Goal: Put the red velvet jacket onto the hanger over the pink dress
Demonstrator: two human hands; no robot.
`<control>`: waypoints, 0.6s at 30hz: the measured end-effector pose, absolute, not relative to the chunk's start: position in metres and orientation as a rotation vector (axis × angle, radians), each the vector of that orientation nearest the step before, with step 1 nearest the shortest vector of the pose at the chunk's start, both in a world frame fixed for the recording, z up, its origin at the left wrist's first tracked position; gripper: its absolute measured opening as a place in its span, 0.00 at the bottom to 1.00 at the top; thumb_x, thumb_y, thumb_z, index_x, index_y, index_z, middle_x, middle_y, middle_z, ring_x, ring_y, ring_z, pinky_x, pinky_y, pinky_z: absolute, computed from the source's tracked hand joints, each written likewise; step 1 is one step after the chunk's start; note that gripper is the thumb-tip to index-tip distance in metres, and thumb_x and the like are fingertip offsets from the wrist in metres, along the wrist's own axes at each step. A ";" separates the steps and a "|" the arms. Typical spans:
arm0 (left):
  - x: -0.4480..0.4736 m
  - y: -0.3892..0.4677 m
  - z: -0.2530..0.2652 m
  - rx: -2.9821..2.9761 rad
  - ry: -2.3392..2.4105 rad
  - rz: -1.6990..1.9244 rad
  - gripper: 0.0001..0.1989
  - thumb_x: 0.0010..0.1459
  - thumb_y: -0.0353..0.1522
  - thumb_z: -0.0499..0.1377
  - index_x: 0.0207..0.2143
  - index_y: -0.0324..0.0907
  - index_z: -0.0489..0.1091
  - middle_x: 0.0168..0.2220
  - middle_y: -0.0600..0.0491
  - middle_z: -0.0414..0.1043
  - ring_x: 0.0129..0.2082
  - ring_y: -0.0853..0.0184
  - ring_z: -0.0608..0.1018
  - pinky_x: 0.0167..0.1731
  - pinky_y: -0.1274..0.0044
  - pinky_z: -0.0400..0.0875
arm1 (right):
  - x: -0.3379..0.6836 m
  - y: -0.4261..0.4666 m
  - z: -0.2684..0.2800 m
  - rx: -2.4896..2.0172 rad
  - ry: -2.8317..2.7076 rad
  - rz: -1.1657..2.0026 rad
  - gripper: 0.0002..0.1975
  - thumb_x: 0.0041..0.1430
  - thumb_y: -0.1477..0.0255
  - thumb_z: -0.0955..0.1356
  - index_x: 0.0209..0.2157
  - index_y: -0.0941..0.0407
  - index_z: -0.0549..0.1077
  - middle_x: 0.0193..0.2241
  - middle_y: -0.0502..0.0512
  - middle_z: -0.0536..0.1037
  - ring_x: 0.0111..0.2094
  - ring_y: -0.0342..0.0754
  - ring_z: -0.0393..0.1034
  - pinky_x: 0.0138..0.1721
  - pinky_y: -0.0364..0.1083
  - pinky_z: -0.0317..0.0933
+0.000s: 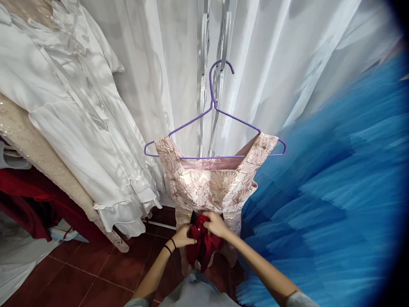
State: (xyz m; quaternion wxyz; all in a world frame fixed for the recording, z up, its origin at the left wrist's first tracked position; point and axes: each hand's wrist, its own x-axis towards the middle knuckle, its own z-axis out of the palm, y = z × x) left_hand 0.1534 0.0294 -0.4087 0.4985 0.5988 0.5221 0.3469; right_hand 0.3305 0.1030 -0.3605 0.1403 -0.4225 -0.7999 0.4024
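Observation:
A pale pink dress with a gold floral pattern (220, 183) hangs by its wide straps from a purple hanger (238, 119). At its waist sits a dark red fabric bow (204, 249) with loose lobes hanging down. My left hand (182, 237), with two black bands at the wrist, grips the left side of this bow, thumb toward the front. From the upper right, my right hand (216, 224) pinches the top of the bow with curled fingers. Part of the waist behind both hands is hidden.
White ruffled garments (79, 115) hang at the left, beside a beige sparkly garment (38, 149) and dark red cloth (47, 204). A large blue tulle skirt (335, 204) fills the right. White curtains (179, 64) hang behind, above a red tiled floor (105, 273).

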 end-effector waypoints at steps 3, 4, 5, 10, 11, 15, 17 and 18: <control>0.135 0.039 -0.365 1.490 1.341 0.959 0.15 0.46 0.41 0.66 0.26 0.39 0.69 0.28 0.54 0.68 0.34 0.66 0.70 0.38 0.74 0.67 | 0.347 0.116 -0.287 -1.057 -2.242 1.142 0.07 0.45 0.74 0.61 0.27 0.57 0.68 0.27 0.51 0.74 0.31 0.45 0.67 0.36 0.43 0.58; 0.128 0.039 -0.347 1.499 1.373 1.007 0.15 0.49 0.42 0.64 0.24 0.39 0.67 0.27 0.55 0.66 0.32 0.67 0.69 0.37 0.75 0.65 | 0.354 0.117 -0.263 -0.977 -2.227 1.119 0.08 0.46 0.73 0.60 0.28 0.58 0.69 0.28 0.52 0.75 0.31 0.46 0.67 0.36 0.43 0.58; 0.122 0.037 -0.329 1.505 1.409 1.065 0.15 0.50 0.41 0.62 0.23 0.40 0.65 0.25 0.56 0.64 0.30 0.69 0.67 0.35 0.76 0.64 | 0.361 0.117 -0.240 -0.924 -2.223 1.068 0.10 0.47 0.72 0.60 0.30 0.58 0.70 0.28 0.52 0.75 0.31 0.46 0.68 0.35 0.43 0.58; 0.090 0.010 -0.242 1.450 1.677 1.542 0.10 0.49 0.37 0.59 0.22 0.42 0.62 0.22 0.58 0.62 0.26 0.70 0.65 0.28 0.78 0.61 | 0.403 0.108 -0.159 -1.203 -2.184 0.423 0.14 0.48 0.72 0.59 0.33 0.57 0.74 0.23 0.52 0.74 0.26 0.46 0.66 0.33 0.44 0.55; 0.083 0.003 -0.230 1.433 1.747 1.642 0.08 0.47 0.36 0.58 0.22 0.42 0.62 0.22 0.58 0.63 0.26 0.70 0.65 0.29 0.78 0.62 | 0.412 0.107 -0.151 -1.255 -2.134 0.318 0.14 0.48 0.73 0.59 0.33 0.57 0.74 0.23 0.52 0.73 0.25 0.46 0.65 0.32 0.44 0.54; 0.053 -0.019 -0.199 1.234 1.991 2.096 0.07 0.46 0.35 0.58 0.24 0.43 0.61 0.21 0.60 0.61 0.24 0.71 0.64 0.27 0.79 0.62 | 0.443 0.108 -0.135 -1.400 -1.899 0.059 0.08 0.49 0.75 0.59 0.26 0.56 0.69 0.20 0.53 0.69 0.22 0.44 0.59 0.29 0.44 0.50; 0.040 -0.027 -0.191 1.213 2.023 2.097 0.10 0.45 0.35 0.61 0.28 0.43 0.63 0.23 0.60 0.62 0.25 0.71 0.65 0.27 0.80 0.62 | 0.447 0.108 -0.134 -1.536 -1.885 -0.042 0.06 0.51 0.75 0.60 0.23 0.55 0.65 0.19 0.53 0.67 0.22 0.44 0.56 0.28 0.45 0.46; 0.035 -0.031 -0.190 1.282 2.015 1.956 0.12 0.44 0.35 0.63 0.31 0.43 0.65 0.26 0.59 0.66 0.26 0.70 0.68 0.28 0.79 0.65 | 0.445 0.107 -0.136 -1.592 -1.918 -0.087 0.06 0.51 0.75 0.60 0.22 0.55 0.64 0.20 0.54 0.68 0.23 0.45 0.58 0.27 0.45 0.45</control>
